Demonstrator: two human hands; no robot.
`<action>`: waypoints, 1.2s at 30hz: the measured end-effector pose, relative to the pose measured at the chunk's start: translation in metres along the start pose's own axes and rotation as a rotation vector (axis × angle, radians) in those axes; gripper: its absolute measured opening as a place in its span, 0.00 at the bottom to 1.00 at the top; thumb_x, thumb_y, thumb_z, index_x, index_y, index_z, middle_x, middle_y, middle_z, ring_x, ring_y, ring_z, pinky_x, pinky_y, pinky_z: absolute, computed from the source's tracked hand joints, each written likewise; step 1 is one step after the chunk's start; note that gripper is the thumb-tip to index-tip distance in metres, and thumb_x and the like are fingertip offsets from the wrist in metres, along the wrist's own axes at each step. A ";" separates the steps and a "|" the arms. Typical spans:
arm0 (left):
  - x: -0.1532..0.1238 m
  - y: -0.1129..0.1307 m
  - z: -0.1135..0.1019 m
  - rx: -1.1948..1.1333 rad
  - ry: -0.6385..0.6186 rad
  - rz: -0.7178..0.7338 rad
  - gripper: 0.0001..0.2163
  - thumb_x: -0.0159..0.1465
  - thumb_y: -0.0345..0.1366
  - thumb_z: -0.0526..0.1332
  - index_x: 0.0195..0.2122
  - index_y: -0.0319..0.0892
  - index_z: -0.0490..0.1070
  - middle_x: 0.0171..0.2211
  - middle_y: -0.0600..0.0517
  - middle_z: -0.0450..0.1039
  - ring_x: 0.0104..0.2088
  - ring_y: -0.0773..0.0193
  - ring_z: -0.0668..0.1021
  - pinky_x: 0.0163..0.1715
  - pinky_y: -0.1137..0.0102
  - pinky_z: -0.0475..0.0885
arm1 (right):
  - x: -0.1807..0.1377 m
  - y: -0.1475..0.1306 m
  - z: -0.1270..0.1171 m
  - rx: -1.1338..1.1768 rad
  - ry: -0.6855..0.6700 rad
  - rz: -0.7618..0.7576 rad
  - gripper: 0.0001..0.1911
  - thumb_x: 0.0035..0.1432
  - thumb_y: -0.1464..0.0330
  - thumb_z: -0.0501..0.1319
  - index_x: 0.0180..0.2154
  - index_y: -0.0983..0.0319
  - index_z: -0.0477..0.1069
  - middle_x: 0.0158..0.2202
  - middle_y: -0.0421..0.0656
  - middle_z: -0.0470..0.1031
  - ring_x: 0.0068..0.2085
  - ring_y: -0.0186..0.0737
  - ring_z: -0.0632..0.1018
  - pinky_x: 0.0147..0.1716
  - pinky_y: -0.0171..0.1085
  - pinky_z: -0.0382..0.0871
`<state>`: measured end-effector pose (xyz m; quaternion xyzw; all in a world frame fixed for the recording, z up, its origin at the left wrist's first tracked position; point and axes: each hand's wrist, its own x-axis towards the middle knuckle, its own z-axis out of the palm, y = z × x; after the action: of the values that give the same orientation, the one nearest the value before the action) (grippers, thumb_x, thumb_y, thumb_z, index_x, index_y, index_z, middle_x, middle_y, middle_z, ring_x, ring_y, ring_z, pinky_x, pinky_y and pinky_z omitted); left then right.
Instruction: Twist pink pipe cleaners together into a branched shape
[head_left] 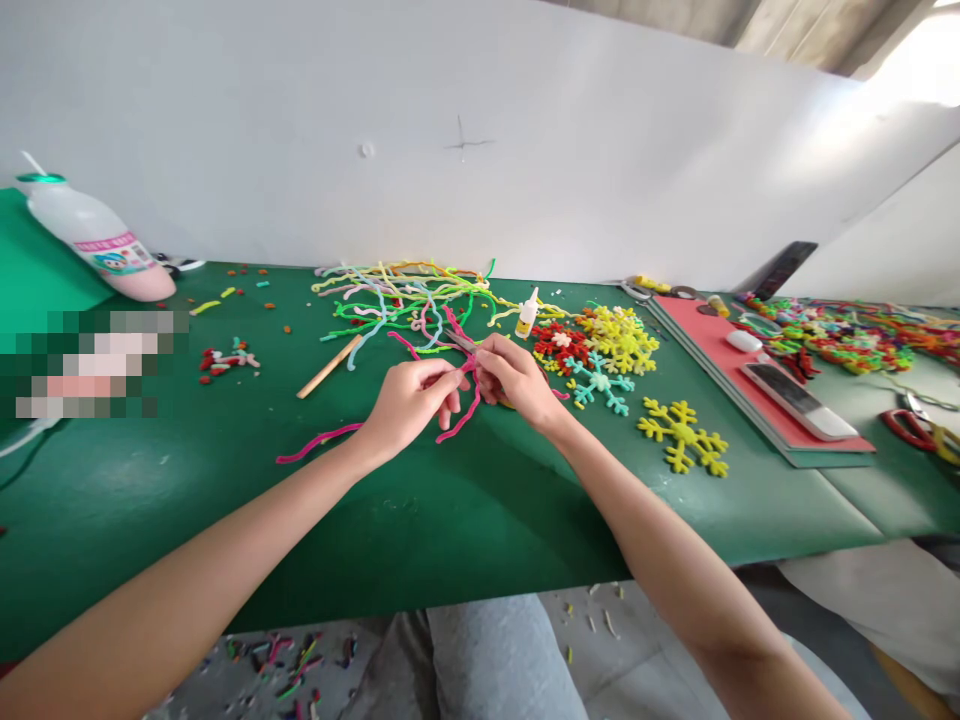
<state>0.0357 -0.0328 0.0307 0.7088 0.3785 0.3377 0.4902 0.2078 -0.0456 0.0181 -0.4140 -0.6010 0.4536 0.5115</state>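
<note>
Both hands meet over the middle of the green table, working on bright pink pipe cleaners (469, 405) joined at a centre with arms spreading out. My left hand (420, 395) pinches the pink piece between thumb and fingers. My right hand (516, 375) is closed just beside it, with the grey blades of scissors (459, 340) sticking out past its fingers; the handles are mostly hidden by the hand. Another pink stem (319, 442) reaches out to the left from behind my left wrist. Behind the hands lies a loose pile of coloured pipe cleaners (390, 290).
Right of my hands are a glue bottle (528, 314), piled snowflakes (619, 340) and a single yellow snowflake (683, 437). Farther right, a red folder (750, 350) carries a phone (799, 400). A wooden stick (328, 367) and a drink bottle (97, 240) are left. A white panel (375, 100) stands behind.
</note>
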 end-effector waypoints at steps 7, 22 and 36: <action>0.003 -0.001 -0.001 0.156 -0.023 0.094 0.15 0.65 0.41 0.57 0.22 0.40 0.67 0.20 0.56 0.67 0.22 0.70 0.68 0.24 0.73 0.60 | 0.000 0.004 0.004 -0.038 -0.024 -0.062 0.12 0.63 0.60 0.57 0.33 0.61 0.63 0.20 0.33 0.64 0.18 0.27 0.66 0.18 0.29 0.56; 0.005 -0.003 0.005 -0.352 0.197 0.068 0.08 0.59 0.41 0.66 0.31 0.41 0.77 0.26 0.53 0.71 0.26 0.67 0.72 0.28 0.71 0.67 | 0.000 0.002 0.006 0.080 -0.246 0.061 0.19 0.59 0.53 0.61 0.31 0.64 0.70 0.27 0.42 0.76 0.26 0.35 0.78 0.20 0.31 0.66; 0.010 -0.009 -0.001 -0.190 0.278 0.061 0.10 0.58 0.42 0.66 0.30 0.40 0.75 0.27 0.54 0.72 0.28 0.67 0.71 0.29 0.73 0.64 | -0.003 -0.001 0.005 -0.001 -0.204 0.070 0.12 0.62 0.60 0.58 0.33 0.62 0.67 0.18 0.34 0.69 0.15 0.29 0.66 0.15 0.30 0.57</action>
<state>0.0374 -0.0217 0.0237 0.6170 0.3875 0.4812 0.4875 0.2029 -0.0489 0.0177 -0.3867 -0.6352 0.5108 0.4313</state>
